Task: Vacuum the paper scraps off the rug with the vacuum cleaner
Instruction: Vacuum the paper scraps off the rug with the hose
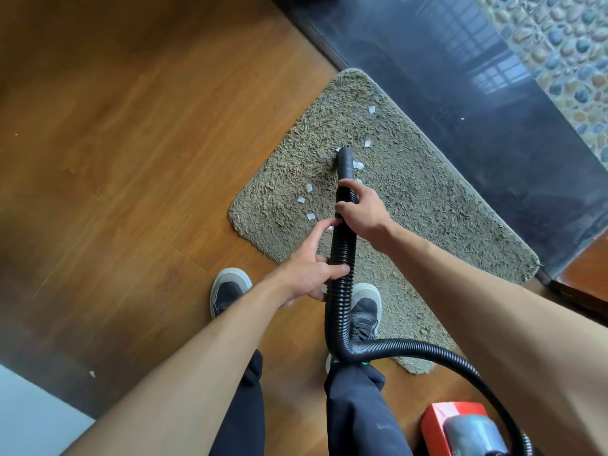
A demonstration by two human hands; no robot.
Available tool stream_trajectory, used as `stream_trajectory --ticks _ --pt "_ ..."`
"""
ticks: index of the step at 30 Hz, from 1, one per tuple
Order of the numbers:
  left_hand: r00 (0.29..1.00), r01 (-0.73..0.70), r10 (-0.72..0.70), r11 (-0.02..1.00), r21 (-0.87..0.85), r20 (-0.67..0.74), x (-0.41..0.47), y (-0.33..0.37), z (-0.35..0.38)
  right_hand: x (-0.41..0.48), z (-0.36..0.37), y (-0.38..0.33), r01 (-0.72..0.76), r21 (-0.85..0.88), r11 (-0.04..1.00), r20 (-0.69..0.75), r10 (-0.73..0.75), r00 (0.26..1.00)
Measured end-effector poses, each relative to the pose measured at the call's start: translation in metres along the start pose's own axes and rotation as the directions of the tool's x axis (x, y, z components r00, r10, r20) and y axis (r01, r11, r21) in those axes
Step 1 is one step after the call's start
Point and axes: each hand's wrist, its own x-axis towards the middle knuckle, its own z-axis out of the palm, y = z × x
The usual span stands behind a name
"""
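A shaggy beige rug lies on the wooden floor. Several white paper scraps are scattered across its middle and left part. A black ribbed vacuum hose runs up from the bottom right, and its smooth nozzle end touches the rug among the scraps. My right hand grips the hose just behind the nozzle. My left hand holds the hose lower down, thumb over it and index finger stretched out along it. The red and grey vacuum cleaner body stands at the bottom right.
My two feet in black and white shoes stand at the rug's near edge, the right shoe on the rug. A dark glossy step borders the rug's far side, with pebble flooring beyond. Wooden floor spreads to the left.
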Motion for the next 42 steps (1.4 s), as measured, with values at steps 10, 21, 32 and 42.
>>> stream_trajectory --ticks 10,21,32,42 --pt "1.0 0.009 -0.009 1.0 0.009 -0.013 0.0 -0.009 0.015 -0.007 -0.006 0.008 0.006 -0.033 0.999 0.076 -0.003 0.997" --pt "0.996 0.007 -0.01 0.999 -0.031 -0.086 -0.009 -0.022 -0.005 -0.004 0.017 -0.011 0.094 -0.078 0.993 0.149 -0.082 0.986" --pt "1.0 0.0 0.001 1.0 0.016 -0.031 0.003 -0.009 0.012 -0.006 -0.003 0.005 0.021 0.002 1.0 0.043 -0.021 0.999" --pt "0.999 -0.012 0.012 1.0 -0.001 -0.04 -0.001 -0.011 0.009 -0.007 0.0 -0.001 0.041 -0.026 0.999 0.079 -0.038 0.996"
